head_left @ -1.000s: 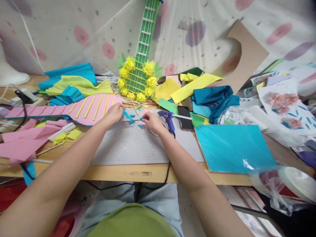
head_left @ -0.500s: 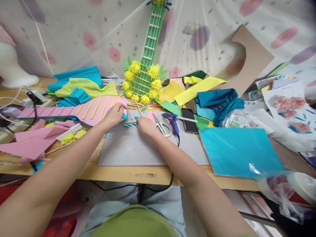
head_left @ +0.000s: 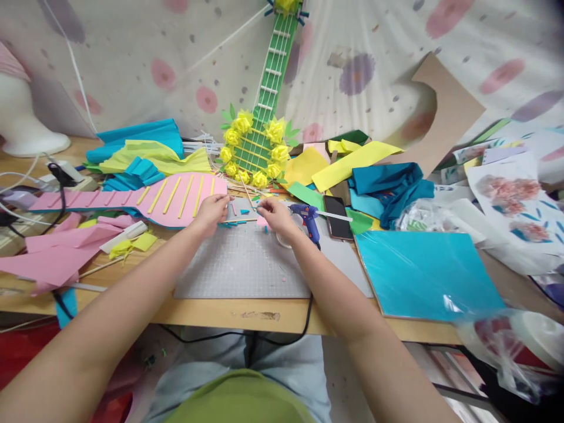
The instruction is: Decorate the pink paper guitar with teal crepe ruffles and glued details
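Note:
My left hand [head_left: 212,212] is closed in a pinch at the right end of a pink paper guitar shape [head_left: 178,198] with yellow strips; what its fingers hold, if anything, is hidden. To the right, my right hand [head_left: 275,216] is closed above the grey cutting mat [head_left: 238,264], fingertips together; I cannot make out anything in them. Short blue paper rolls [head_left: 233,223] and a thin stick [head_left: 247,220] lie between the hands. A small pink paper piece [head_left: 261,221] sits by the right fingers. Scissors [head_left: 284,239] lie mostly hidden under that hand.
A blue glue gun [head_left: 311,223] and a phone [head_left: 338,217] lie right of the hands. Behind stands a green paper guitar [head_left: 268,117] with yellow flowers. Coloured paper is heaped along the back. A wrapped blue sheet [head_left: 427,273] lies right, pink scraps [head_left: 57,252] left.
My right hand has moved right and up, now covering most of the scissors. My left hand has shifted slightly down; the blue piece seen at its fingertips no longer shows.

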A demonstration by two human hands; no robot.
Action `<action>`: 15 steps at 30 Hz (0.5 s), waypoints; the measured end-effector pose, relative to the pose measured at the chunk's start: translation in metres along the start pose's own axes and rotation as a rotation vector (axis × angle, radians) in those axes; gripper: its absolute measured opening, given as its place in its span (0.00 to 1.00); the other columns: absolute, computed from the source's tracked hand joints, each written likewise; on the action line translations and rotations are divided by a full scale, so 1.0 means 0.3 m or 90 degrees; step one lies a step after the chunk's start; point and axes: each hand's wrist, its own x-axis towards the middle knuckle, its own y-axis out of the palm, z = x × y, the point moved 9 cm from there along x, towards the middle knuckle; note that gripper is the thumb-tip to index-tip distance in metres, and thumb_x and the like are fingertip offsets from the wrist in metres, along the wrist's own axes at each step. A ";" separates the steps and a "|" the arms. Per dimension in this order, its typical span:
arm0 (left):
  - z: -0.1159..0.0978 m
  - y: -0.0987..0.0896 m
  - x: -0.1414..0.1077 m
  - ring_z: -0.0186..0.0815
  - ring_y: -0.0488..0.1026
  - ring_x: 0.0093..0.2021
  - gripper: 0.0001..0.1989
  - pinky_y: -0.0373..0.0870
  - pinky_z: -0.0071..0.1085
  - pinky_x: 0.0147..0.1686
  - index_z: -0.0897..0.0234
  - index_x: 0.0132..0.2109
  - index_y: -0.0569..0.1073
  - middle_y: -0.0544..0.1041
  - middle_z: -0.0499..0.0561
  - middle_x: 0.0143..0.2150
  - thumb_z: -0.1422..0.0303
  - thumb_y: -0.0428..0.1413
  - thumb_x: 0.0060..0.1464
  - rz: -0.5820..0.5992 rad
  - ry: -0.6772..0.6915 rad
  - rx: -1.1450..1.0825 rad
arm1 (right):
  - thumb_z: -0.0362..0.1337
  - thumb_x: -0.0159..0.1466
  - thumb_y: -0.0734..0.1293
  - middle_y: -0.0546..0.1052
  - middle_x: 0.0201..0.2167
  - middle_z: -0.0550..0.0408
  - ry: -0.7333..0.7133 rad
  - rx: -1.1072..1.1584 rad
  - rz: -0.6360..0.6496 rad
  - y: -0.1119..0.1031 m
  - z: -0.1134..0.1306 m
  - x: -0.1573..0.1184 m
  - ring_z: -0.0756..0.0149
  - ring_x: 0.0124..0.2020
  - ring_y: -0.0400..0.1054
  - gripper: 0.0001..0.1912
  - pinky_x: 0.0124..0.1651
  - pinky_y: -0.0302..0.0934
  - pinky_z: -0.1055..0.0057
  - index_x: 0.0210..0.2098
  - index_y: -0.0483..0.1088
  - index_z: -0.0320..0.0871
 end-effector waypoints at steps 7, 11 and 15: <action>0.002 0.105 0.018 0.22 0.51 0.13 0.13 0.54 0.17 0.16 0.65 0.31 0.65 0.49 0.40 0.15 0.79 0.39 0.55 -0.057 -0.084 -0.490 | 0.36 0.56 0.61 0.70 0.28 0.59 0.060 0.289 -0.001 0.106 0.075 -0.042 0.73 0.30 0.65 0.04 0.36 0.62 0.74 0.29 0.62 0.42; 0.054 0.121 0.004 0.22 0.55 0.15 0.10 0.56 0.18 0.18 0.67 0.29 0.66 0.55 0.41 0.16 0.80 0.43 0.52 -0.112 -0.084 -0.477 | 0.35 0.59 0.58 0.71 0.32 0.57 0.044 0.128 -0.054 0.110 0.098 -0.072 0.70 0.33 0.66 0.05 0.38 0.61 0.71 0.32 0.64 0.43; 0.081 0.180 -0.014 0.25 0.67 0.25 0.08 0.65 0.21 0.28 0.68 0.26 0.66 0.68 0.47 0.22 0.80 0.46 0.47 -0.048 -0.096 -0.411 | 0.32 0.59 0.56 0.72 0.39 0.54 -0.090 -0.123 -0.093 0.061 0.189 -0.063 0.65 0.44 0.61 0.10 0.48 0.55 0.69 0.37 0.66 0.44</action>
